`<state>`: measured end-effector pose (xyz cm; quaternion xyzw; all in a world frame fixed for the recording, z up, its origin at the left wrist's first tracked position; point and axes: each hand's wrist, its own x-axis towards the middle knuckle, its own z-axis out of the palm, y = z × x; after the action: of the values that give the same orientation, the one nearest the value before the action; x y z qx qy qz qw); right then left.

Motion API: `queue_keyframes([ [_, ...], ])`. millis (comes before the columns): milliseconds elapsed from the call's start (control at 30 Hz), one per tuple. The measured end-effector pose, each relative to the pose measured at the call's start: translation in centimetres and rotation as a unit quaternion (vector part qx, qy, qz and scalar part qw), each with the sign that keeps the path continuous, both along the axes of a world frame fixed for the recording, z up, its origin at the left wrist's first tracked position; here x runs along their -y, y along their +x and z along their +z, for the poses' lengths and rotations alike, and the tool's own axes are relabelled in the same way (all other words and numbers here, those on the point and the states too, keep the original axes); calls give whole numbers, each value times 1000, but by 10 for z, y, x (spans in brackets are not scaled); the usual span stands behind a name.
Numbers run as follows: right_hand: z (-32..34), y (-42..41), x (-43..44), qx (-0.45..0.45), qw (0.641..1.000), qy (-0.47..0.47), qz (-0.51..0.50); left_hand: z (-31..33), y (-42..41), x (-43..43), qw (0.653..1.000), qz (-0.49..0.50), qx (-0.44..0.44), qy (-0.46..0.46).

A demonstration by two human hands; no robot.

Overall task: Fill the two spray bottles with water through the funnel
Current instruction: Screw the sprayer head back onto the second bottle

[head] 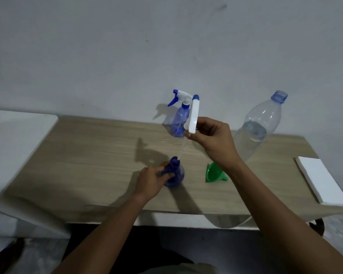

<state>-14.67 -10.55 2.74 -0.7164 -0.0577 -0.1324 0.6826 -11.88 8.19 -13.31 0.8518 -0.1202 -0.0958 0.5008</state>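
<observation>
A grey wall fills the upper half of the head view. Below it stands a wood-grain table, with a white surface adjoining its left end.

A large clear water bottle stands on the right rear of the table. Its cap is off and water reaches about mid-height. A flat white slab lies near the table's right edge, apart from the water bottle.

The far spray bottle, blue and translucent, stands at the rear centre against the wall with its white-and-blue trigger head fitted.

The near spray bottle, darker blue, stands at the front centre with its neck uncovered. The left hand grasps it, with fingers and thumb curled round its upper body.

The right hand is raised above the table between the two spray bottles. It pinches the removed spray head at its lower end, nozzle pointing up.

The green funnel lies on its side on the table. It is just right of the near spray bottle, not touching it, and lies under the right wrist.

A thin clear dip tube runs down from the spray head to the mouth of the near spray bottle. Whether its tip is inside the neck cannot be determined.
</observation>
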Motion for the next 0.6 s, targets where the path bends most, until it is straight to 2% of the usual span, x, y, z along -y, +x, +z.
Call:
queue_keyframes([
  [367,-71,5,-5,-109,994,-10,18,-5,5,-2,1000,-25,12,-6],
  [600,-94,4,-2,-157,982,-77,73,-13,10,-5,999,-50,8,0],
])
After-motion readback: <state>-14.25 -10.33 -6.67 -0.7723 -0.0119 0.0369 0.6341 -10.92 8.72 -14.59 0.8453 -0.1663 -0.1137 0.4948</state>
